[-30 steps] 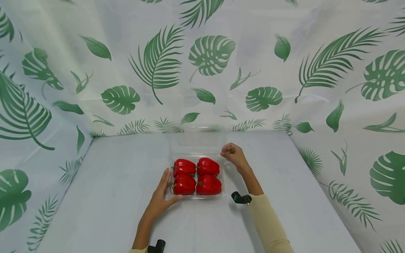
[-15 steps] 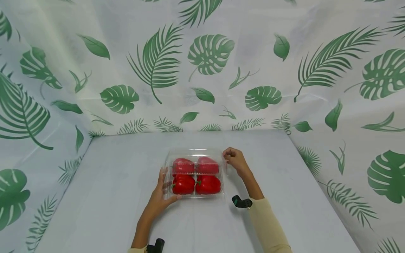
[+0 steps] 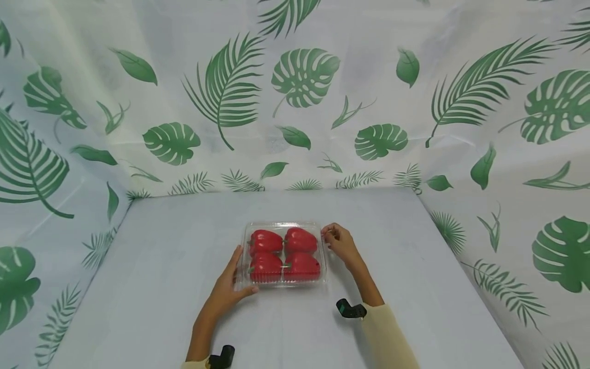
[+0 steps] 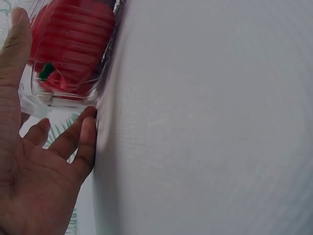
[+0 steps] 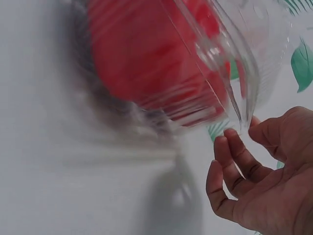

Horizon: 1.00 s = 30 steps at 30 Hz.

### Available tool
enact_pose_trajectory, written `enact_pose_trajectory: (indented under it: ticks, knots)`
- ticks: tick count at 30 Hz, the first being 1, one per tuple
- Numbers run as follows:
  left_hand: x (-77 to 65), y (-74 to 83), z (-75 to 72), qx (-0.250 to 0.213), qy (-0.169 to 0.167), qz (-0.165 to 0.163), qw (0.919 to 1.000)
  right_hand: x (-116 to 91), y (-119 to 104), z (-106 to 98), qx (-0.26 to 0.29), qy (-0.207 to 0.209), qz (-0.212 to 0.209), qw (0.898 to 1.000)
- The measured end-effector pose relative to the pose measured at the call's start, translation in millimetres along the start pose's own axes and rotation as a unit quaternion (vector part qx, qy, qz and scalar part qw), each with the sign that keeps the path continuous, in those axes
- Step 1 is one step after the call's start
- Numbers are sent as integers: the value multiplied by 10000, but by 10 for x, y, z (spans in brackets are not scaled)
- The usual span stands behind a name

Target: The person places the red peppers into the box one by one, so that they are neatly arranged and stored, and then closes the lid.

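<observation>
A clear plastic clamshell box (image 3: pixel 322 281) sits at the middle of the table, with several red bell peppers (image 3: pixel 300 241) inside. Its clear lid (image 5: pixel 248 58) lies over the peppers; whether it is fully down I cannot tell. On the box's left side, my left hand (image 3: pixel 226 289) rests with relaxed fingers, the thumb near the front left corner. A green stem (image 4: pixel 46 71) shows through the plastic in the left wrist view. My right hand (image 3: pixel 343 245) pinches the lid's edge at the right side between thumb and fingertips.
The white table (image 3: pixel 161 266) spreads around the box. Behind it and at both sides hangs a white curtain (image 3: pixel 322 118) printed with green leaves. A black wrist camera (image 3: pixel 350 309) is strapped to the right forearm, another camera (image 3: pixel 221 357) to the left.
The lid has swung from standing upright behind the box forward and down over the peppers. My right hand has come to the lid's right edge; the left hand has stayed beside the box.
</observation>
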<state>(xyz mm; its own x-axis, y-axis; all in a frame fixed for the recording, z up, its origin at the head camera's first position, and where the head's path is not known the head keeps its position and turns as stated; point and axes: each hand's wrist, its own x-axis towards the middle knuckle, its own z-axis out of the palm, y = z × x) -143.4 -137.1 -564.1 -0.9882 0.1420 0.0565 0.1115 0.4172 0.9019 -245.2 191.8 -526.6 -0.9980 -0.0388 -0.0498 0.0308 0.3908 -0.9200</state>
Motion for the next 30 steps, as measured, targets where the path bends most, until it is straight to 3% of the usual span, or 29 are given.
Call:
enact_pose_trajectory:
  ticks: [8, 15, 21, 24, 30]
  knots:
    - [18, -14, -14, 124, -58, -9, 9999, -352, 120, 128, 436, -42, -209, 9988]
    - [17, -30, 24, -49, -79, -49, 9999, -779, 304, 140, 949, -43, -202, 9953]
    - [4, -30, 47, -48, -15, -121, 9999, -1037, 360, 108, 1063, -486, -578, 9915]
    - [15, -20, 47, -68, -9, -142, 9999, -1081, 340, 109, 1043, -705, -470, 9909]
    - [25, -13, 30, -29, -23, -184, 9998, -1082, 333, 138, 1335, -824, 385, 9869]
